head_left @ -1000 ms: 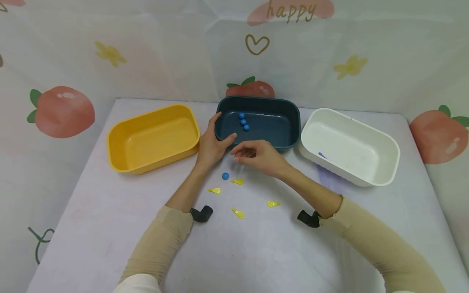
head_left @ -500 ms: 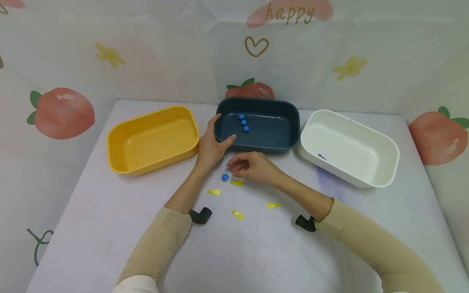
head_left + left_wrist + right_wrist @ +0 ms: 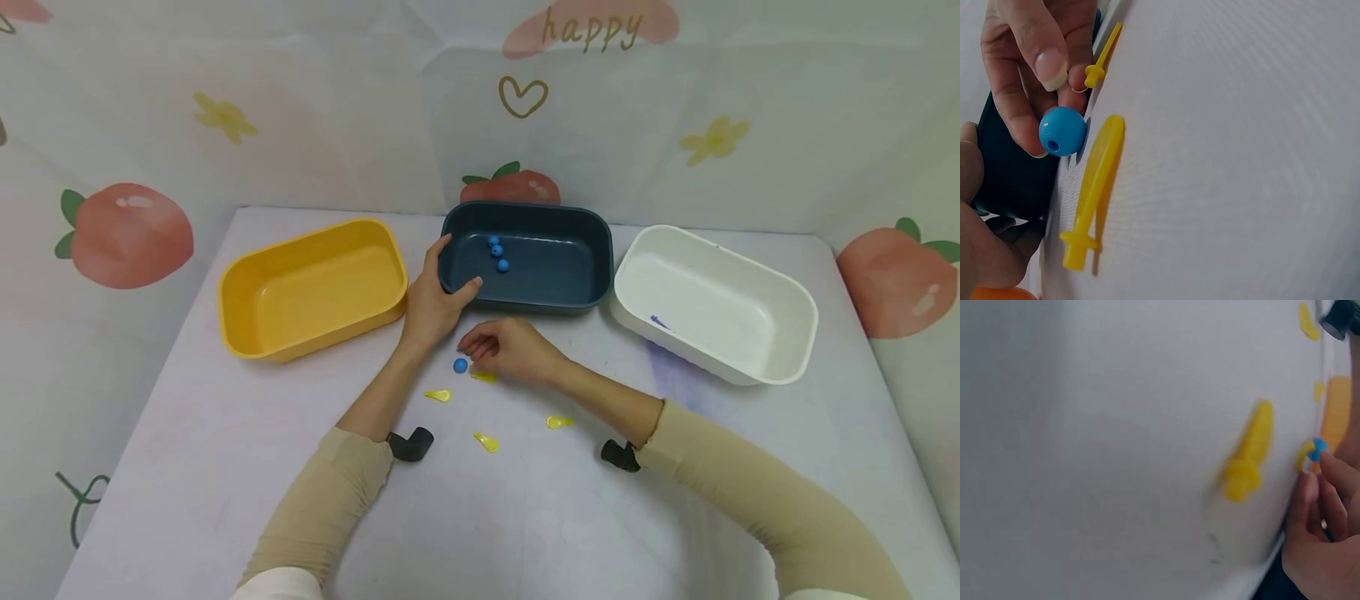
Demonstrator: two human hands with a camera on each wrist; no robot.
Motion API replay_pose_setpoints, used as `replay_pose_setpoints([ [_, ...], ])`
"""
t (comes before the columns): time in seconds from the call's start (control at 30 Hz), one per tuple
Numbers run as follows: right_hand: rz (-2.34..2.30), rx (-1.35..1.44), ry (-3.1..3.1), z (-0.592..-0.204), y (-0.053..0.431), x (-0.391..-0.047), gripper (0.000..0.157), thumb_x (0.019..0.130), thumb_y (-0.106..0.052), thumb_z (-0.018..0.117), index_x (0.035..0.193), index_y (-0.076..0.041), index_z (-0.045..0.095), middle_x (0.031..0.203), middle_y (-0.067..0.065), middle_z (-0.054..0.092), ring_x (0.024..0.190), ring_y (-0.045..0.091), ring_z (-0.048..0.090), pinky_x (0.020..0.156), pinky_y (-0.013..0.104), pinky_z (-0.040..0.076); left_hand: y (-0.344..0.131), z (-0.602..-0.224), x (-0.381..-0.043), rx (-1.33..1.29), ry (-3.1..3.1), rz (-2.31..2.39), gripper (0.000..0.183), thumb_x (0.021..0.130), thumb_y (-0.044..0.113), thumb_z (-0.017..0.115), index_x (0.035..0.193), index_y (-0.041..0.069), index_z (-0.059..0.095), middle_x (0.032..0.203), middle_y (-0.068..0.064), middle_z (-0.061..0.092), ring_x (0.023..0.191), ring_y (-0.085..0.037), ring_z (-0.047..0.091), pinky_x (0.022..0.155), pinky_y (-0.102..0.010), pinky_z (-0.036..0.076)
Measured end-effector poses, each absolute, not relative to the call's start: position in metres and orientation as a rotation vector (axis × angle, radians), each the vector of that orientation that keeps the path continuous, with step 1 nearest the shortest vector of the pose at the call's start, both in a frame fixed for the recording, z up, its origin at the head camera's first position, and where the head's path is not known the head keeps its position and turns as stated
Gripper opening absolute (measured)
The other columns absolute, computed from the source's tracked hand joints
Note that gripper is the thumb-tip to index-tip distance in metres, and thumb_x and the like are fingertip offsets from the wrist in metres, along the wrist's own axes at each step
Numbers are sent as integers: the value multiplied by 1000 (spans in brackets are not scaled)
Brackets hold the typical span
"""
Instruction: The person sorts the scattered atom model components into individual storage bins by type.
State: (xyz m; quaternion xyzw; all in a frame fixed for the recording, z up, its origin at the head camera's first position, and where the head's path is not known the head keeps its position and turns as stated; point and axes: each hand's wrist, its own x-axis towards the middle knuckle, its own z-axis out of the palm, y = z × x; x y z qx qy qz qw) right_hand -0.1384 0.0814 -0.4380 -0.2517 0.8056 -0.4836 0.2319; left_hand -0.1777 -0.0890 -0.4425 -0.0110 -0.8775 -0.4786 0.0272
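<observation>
At twelve o'clock of the counter (image 3: 562, 517), close to its far edge, stands a dark blue bin (image 3: 555, 258). Three blue beads (image 3: 497, 251) lie inside it, toward its nine o'clock side. The left hand (image 3: 438, 296) holds this bin at its left near corner; its grip is on the wall, with the thumb at the near rim and the fingers at the left end.

Just outside the bin, at about seven o'clock from it, a loose blue bead (image 3: 461, 365) is on the counter, and the left wrist view shows a small hole in it. The right hand (image 3: 513, 348) is at three o'clock of this bead, with bent fingers; its grip is narrow but not closed, the thumb apart from the bead. Whether a fingertip touches the bead, I cannot tell.

Four yellow pieces (image 3: 558, 422) lie around, between four and seven o'clock from the bead; one is partly hidden under the right hand. A yellow bin (image 3: 315, 283) stands at ten o'clock of the counter, a white bin (image 3: 720, 292) at two. Above, on the backdrop (image 3: 360, 108), the word "happy" (image 3: 592, 30) can be read, with a heart outline (image 3: 503, 97) below it.
</observation>
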Motion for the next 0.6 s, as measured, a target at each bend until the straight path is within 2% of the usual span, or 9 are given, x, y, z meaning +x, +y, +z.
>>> replay_pose_setpoints([
  [0.33,-1250,-806,2370,-442,71,-134,29,77,-11,86,105,-6,77,85,-1,69,76,8,60,70,21,52,-92,-444,-176,-49,-2694,-1480,77,90,34,71,155,27,29,150,-14,47,134,-29,47,113,-44,34],
  [0.6,-1137,-905,2442,-439,71,-132,34,78,-15,86,111,-8,77,83,-1,64,73,7,55,66,20,48,-88,-444,-177,-57,-2708,-1478,78,91,32,69,156,27,26,151,-14,46,136,-28,45,114,-45,34],
])
